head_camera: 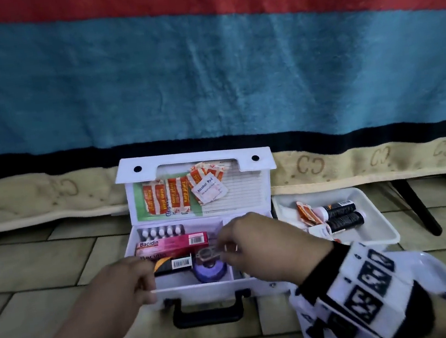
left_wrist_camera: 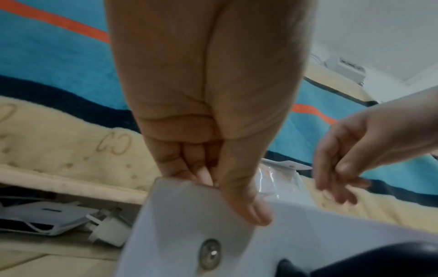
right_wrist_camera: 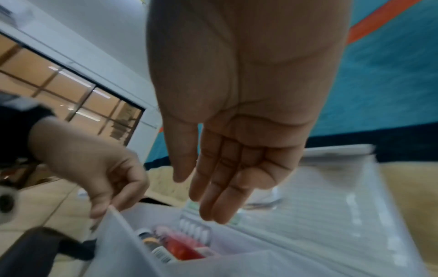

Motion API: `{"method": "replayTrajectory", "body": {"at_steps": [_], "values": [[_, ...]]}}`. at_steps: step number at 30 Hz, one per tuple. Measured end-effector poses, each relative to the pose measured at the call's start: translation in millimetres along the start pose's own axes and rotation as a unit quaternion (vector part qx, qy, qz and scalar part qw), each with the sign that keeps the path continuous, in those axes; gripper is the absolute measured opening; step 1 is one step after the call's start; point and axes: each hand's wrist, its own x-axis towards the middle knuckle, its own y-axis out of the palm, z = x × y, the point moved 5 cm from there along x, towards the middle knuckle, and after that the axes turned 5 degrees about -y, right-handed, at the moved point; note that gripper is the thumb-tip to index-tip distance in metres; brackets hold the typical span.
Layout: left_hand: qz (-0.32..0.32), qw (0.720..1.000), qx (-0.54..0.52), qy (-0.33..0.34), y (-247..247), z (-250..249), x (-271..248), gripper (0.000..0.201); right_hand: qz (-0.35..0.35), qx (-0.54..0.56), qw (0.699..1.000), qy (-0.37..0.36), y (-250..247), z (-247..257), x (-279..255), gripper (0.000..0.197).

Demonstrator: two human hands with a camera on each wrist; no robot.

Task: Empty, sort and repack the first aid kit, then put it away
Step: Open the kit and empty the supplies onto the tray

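1. Gripping the front left rim of the first aid kit [head_camera: 204, 292], the left hand [head_camera: 120, 284] is pinching the white wall between thumb and curled fingers; the left wrist view is showing this best.
2. The right hand [head_camera: 266, 245] is hovering over the middle of the open kit with fingers straight and relaxed, holding nothing as far as the right wrist view is showing.
3. The kit is sitting open on the tiled floor [head_camera: 46, 277], lid [head_camera: 197, 178] standing up against the blanket-covered bed edge [head_camera: 203, 72], one black handle [head_camera: 208, 312] facing the person.
4. Inside the base I'm counting one blister pack of white pills [head_camera: 160, 231], one pink Bacidin box [head_camera: 172, 243] with what's looking like a second one just under it, one dark box with a barcode [head_camera: 173, 264] and one purple round thing [head_camera: 211, 271], partly hidden by the hands.
5. The lid pocket is holding three orange plaster packets in a row plus a few more fanned behind one Alcohol Pad sachet [head_camera: 209, 189].
6. Just right of the kit, a white tray [head_camera: 376, 222] is carrying two dark bottles [head_camera: 341, 215] and one orange packet [head_camera: 305, 212]; other bits there are too blurry to call.
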Motion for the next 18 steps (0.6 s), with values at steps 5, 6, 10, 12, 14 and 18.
{"method": "replayTrajectory", "body": {"at_steps": [5, 6, 10, 12, 14, 18], "values": [[-0.007, 0.999, -0.025, -0.033, -1, 3, 1, 0.031, 0.138, -0.144, 0.979, -0.035, 44, 24, 37, 0.03], [-0.01, 0.999, -0.032, -0.041, -1, 4, 0, 0.028, 0.159, -0.154, 0.974, -0.038, 50, 24, 40, 0.032], [-0.014, 0.997, -0.044, -0.056, -1, 4, -3, 0.029, 0.191, -0.173, 0.964, -0.068, 63, 23, 43, 0.033], [-0.012, 0.997, -0.047, -0.063, -3, 3, -4, 0.029, 0.181, -0.179, 0.965, -0.058, 62, 21, 41, 0.033], [-0.011, 0.997, -0.049, -0.066, -3, 2, -4, 0.028, 0.166, -0.191, 0.966, -0.047, 60, 22, 38, 0.032], [-0.017, 0.996, -0.053, -0.066, -4, 0, -7, 0.027, 0.164, -0.186, 0.969, -0.023, 63, 23, 35, 0.032]]}}
